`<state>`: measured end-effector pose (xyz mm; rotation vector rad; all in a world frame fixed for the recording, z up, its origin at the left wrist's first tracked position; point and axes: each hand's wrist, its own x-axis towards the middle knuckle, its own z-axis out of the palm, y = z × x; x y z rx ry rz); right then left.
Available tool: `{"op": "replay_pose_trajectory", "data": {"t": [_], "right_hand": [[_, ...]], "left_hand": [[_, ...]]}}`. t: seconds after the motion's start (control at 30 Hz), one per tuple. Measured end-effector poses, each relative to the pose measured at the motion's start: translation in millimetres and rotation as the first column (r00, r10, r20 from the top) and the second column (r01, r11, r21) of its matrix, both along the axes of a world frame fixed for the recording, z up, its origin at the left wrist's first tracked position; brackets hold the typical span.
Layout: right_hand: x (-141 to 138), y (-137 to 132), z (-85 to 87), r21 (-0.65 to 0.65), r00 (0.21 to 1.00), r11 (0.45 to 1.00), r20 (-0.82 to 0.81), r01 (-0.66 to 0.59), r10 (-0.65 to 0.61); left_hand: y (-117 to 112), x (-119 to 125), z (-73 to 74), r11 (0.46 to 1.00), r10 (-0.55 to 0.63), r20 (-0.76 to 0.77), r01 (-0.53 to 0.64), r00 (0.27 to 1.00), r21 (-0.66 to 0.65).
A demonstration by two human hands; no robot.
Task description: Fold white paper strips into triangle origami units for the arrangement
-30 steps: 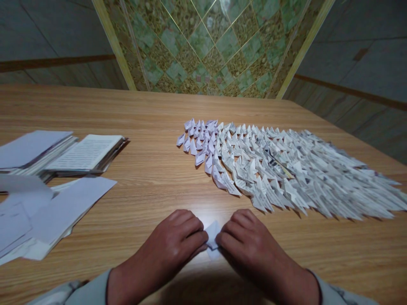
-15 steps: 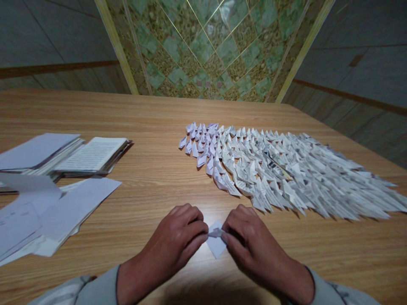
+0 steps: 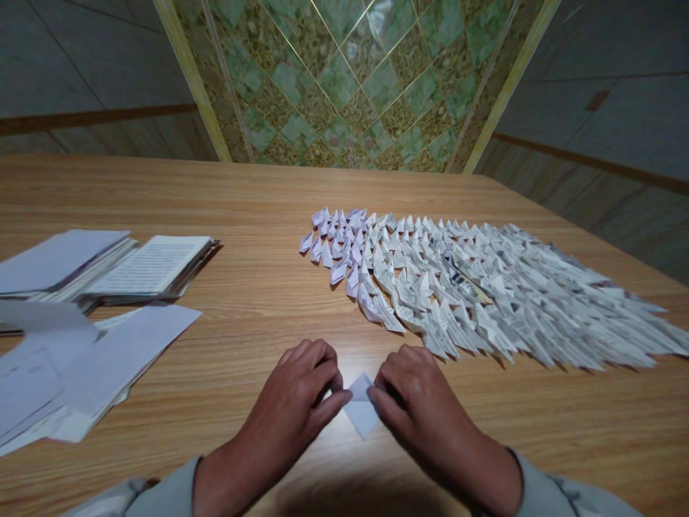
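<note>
A small diamond of folded white paper (image 3: 362, 415) lies at the front of the table between my hands, a crease running across its middle. My left hand (image 3: 304, 391) has its fingers curled, with the thumb tip on the paper's left corner. On the opposite corner, my right hand (image 3: 412, 391) grips the paper between thumb and bent fingers. The undersides of both hands' fingers are partly hidden. Beyond my right hand stand rows of folded paper boats, lilac ones (image 3: 339, 248) at the left end and printed ones (image 3: 484, 287) farther right.
On the left lie a stack of printed pages (image 3: 153, 262), a stack topped with a blank sheet (image 3: 59, 258), and loose overlapping sheets (image 3: 129, 352). The wooden table (image 3: 252, 215) reaches back to a tiled wall panel (image 3: 344, 86).
The raised fold at the paper's middle now lies flat. My left thumb has spread a little from its fingers, and the view has shifted slightly.
</note>
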<state>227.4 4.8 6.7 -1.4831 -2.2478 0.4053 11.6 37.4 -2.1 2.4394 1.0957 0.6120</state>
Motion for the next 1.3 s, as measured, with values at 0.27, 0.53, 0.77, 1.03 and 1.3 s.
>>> {"op": "replay_pose_trajectory", "data": {"t": [0.27, 0.53, 0.77, 1.03, 1.3], "right_hand": [[-4, 1, -0.8, 0.078, 0.995, 0.993, 0.029, 0.089, -0.091], [-8, -1, -1.0, 0.021, 0.992, 0.993, -0.058, 0.115, -0.114], [-12, 0, 1.9, -0.055, 0.990, 0.992, -0.085, 0.111, -0.115], [-10, 0, 2.0, 0.069, 0.916, 0.998, -0.401, 0.008, 0.020], [-11, -7, 10.5, 0.371, 0.922, 0.928, -0.358, -0.002, 0.146]], "left_hand": [[-1, 1, 0.0, 0.999, 0.013, -0.012, -0.012, 1.000, 0.033], [-2, 2, 0.5, 0.999, 0.007, -0.043, -0.005, 0.999, 0.041], [-4, 2, -0.9, 0.997, 0.006, -0.018, -0.005, 1.000, 0.082], [-7, 1, 0.5, 0.994, 0.053, 0.225, -0.029, 0.973, -0.107], [-7, 2, 11.4, 0.633, 0.335, 0.500, 0.202, 0.798, -0.747]]}}
